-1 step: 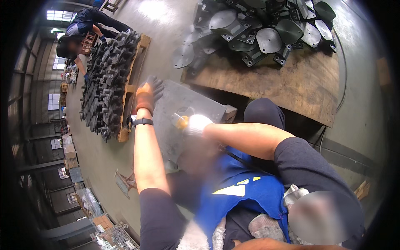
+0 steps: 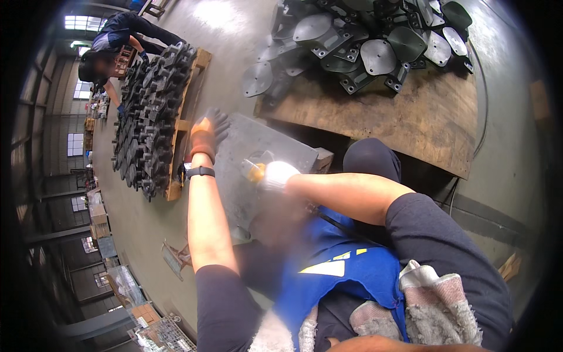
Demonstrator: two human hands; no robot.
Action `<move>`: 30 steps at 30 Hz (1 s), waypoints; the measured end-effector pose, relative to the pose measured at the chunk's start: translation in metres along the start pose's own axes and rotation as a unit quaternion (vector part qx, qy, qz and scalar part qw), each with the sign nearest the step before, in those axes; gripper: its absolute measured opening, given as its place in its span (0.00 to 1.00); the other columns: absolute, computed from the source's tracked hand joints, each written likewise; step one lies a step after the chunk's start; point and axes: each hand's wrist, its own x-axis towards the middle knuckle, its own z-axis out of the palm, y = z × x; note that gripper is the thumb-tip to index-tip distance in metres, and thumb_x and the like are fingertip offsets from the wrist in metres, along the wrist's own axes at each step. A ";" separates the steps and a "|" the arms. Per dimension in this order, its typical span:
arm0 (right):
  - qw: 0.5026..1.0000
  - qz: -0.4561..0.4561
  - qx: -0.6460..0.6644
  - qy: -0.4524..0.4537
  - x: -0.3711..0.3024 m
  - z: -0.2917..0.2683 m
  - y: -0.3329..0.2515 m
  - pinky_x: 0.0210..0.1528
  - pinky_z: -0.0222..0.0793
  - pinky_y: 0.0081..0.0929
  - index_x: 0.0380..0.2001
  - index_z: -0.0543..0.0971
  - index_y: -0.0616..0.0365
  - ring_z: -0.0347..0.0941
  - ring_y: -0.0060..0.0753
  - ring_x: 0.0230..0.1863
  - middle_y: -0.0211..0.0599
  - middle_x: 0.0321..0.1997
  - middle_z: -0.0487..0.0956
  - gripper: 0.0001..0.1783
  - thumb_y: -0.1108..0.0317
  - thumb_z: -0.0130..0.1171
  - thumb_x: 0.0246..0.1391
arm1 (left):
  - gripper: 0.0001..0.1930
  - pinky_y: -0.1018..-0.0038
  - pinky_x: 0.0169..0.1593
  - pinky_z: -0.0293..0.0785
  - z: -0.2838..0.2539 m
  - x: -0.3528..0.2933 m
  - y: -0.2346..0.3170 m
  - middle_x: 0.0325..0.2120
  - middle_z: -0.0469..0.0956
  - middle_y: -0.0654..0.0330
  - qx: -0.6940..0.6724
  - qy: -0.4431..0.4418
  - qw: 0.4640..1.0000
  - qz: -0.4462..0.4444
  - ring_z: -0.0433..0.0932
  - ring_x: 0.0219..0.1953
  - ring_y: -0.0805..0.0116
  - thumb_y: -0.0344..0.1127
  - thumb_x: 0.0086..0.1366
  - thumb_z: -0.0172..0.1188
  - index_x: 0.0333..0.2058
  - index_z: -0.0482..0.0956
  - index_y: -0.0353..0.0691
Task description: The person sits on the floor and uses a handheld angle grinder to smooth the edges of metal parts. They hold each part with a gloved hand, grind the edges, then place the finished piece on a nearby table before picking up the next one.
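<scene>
My left hand, in an orange and grey glove, reaches to the left edge of a grey metal work surface. Its fingers are stretched out and I see nothing in them. My right hand, in a white glove, is closed at the middle of that surface, around a small yellow thing whose kind I cannot make out. Beside the yellow thing lies a grey rounded piece, partly covered and blurred. The white glove hides most of what the right fingers grip.
Dark metal plates with bolted brackets are heaped on a wooden board at the far right. On the left, a wooden pallet bears stacked dark metal parts; a co-worker bends over it. A cable runs along the right.
</scene>
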 end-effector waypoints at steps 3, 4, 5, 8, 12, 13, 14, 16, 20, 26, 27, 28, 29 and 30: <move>0.997 0.053 0.059 0.020 0.005 -0.006 0.010 0.44 0.76 0.42 0.40 0.86 0.60 0.82 0.52 0.41 0.52 0.37 0.85 0.19 0.55 0.60 0.56 | 0.28 0.58 0.53 0.78 0.008 0.022 -0.011 0.55 0.80 0.50 -0.001 -0.010 1.000 -0.016 0.83 0.51 0.53 0.52 0.71 0.54 0.61 0.74 0.36; 0.996 0.061 0.064 0.026 0.013 0.000 0.016 0.45 0.76 0.43 0.42 0.86 0.60 0.83 0.52 0.41 0.52 0.37 0.85 0.20 0.55 0.59 0.57 | 0.28 0.60 0.53 0.78 0.001 0.041 -0.027 0.54 0.81 0.51 -0.021 -0.026 0.999 -0.021 0.83 0.51 0.56 0.53 0.71 0.54 0.60 0.75 0.37; 0.995 0.064 0.066 0.035 0.023 0.004 0.022 0.45 0.76 0.43 0.43 0.85 0.60 0.83 0.51 0.41 0.51 0.37 0.85 0.20 0.55 0.58 0.58 | 0.28 0.62 0.54 0.77 -0.012 0.068 -0.045 0.53 0.82 0.53 -0.041 -0.039 0.998 -0.021 0.83 0.50 0.59 0.53 0.70 0.55 0.59 0.76 0.38; 0.989 -0.034 -0.073 0.127 0.060 0.043 0.037 0.46 0.76 0.43 0.40 0.85 0.57 0.82 0.50 0.43 0.48 0.41 0.84 0.19 0.53 0.56 0.58 | 0.28 0.60 0.47 0.79 -0.037 0.121 -0.085 0.46 0.85 0.55 0.056 0.003 0.997 -0.049 0.85 0.43 0.58 0.56 0.67 0.57 0.56 0.78 0.41; 0.941 -0.202 -0.266 0.050 0.043 0.026 0.049 0.55 0.75 0.37 0.51 0.81 0.54 0.79 0.39 0.53 0.43 0.55 0.81 0.20 0.56 0.52 0.64 | 0.31 0.56 0.50 0.78 -0.004 0.108 -0.054 0.54 0.82 0.57 0.024 0.007 0.991 -0.131 0.83 0.47 0.56 0.57 0.67 0.55 0.62 0.73 0.45; 0.941 -0.195 -0.276 0.028 0.041 0.021 0.054 0.54 0.75 0.38 0.50 0.82 0.54 0.80 0.39 0.51 0.43 0.52 0.81 0.21 0.54 0.54 0.62 | 0.30 0.56 0.50 0.78 0.000 0.106 -0.047 0.54 0.82 0.57 0.023 0.015 0.991 -0.130 0.83 0.47 0.55 0.56 0.67 0.54 0.62 0.73 0.45; 0.939 -0.192 -0.285 0.006 0.036 0.018 0.059 0.53 0.76 0.38 0.49 0.82 0.54 0.80 0.40 0.50 0.43 0.50 0.82 0.21 0.52 0.56 0.60 | 0.30 0.56 0.50 0.79 0.000 0.107 -0.042 0.54 0.81 0.55 0.010 0.024 0.992 -0.125 0.83 0.48 0.54 0.54 0.67 0.56 0.62 0.73 0.43; 0.942 -0.183 -0.282 -0.018 0.017 0.006 0.065 0.50 0.77 0.38 0.47 0.83 0.53 0.81 0.42 0.47 0.43 0.46 0.83 0.23 0.48 0.60 0.57 | 0.29 0.57 0.50 0.81 0.000 0.111 -0.035 0.54 0.81 0.51 -0.016 0.040 0.993 -0.114 0.83 0.49 0.52 0.50 0.68 0.60 0.61 0.73 0.38; 0.988 -0.077 -0.125 -0.056 -0.022 -0.041 0.051 0.47 0.79 0.39 0.44 0.85 0.53 0.83 0.43 0.42 0.44 0.40 0.84 0.27 0.42 0.66 0.51 | 0.39 0.54 0.52 0.79 -0.012 0.147 -0.048 0.53 0.81 0.55 -0.016 0.027 0.999 -0.021 0.81 0.52 0.54 0.37 0.58 0.71 0.68 0.66 0.50; 0.975 0.098 0.188 0.069 -0.097 -0.146 -0.014 0.28 0.74 0.30 0.42 0.84 0.52 0.78 0.30 0.24 0.32 0.28 0.84 0.21 0.52 0.70 0.49 | 0.58 0.54 0.55 0.76 -0.004 0.215 -0.065 0.59 0.76 0.52 0.218 0.082 0.972 0.012 0.75 0.59 0.49 0.41 0.46 0.81 0.73 0.55 0.54; 0.968 0.097 0.215 0.080 -0.109 -0.170 -0.027 0.26 0.72 0.25 0.41 0.84 0.52 0.78 0.24 0.25 0.30 0.28 0.84 0.21 0.56 0.73 0.44 | 0.58 0.54 0.56 0.76 -0.011 0.227 -0.076 0.60 0.75 0.51 0.231 0.089 0.969 0.005 0.74 0.60 0.49 0.41 0.45 0.82 0.73 0.55 0.53; 0.952 0.052 0.287 0.091 -0.115 -0.181 -0.021 0.29 0.73 0.25 0.41 0.84 0.53 0.78 0.23 0.26 0.31 0.29 0.84 0.20 0.56 0.72 0.46 | 0.59 0.56 0.58 0.75 -0.014 0.237 -0.078 0.61 0.75 0.49 0.274 0.114 0.955 0.018 0.74 0.62 0.50 0.46 0.43 0.82 0.72 0.58 0.47; 0.952 0.076 0.261 0.138 -0.117 -0.189 -0.011 0.35 0.74 0.23 0.41 0.85 0.55 0.79 0.22 0.29 0.32 0.30 0.85 0.21 0.55 0.72 0.46 | 0.56 0.57 0.61 0.73 0.007 0.233 -0.062 0.61 0.75 0.47 0.294 0.108 0.949 0.034 0.74 0.63 0.49 0.46 0.45 0.79 0.72 0.59 0.43; 0.938 0.084 0.283 0.180 -0.124 -0.197 -0.005 0.41 0.75 0.23 0.41 0.85 0.57 0.80 0.22 0.34 0.33 0.31 0.85 0.20 0.58 0.74 0.47 | 0.53 0.59 0.64 0.72 0.018 0.224 -0.049 0.61 0.75 0.44 0.315 0.109 0.942 0.038 0.73 0.64 0.49 0.46 0.47 0.76 0.71 0.59 0.39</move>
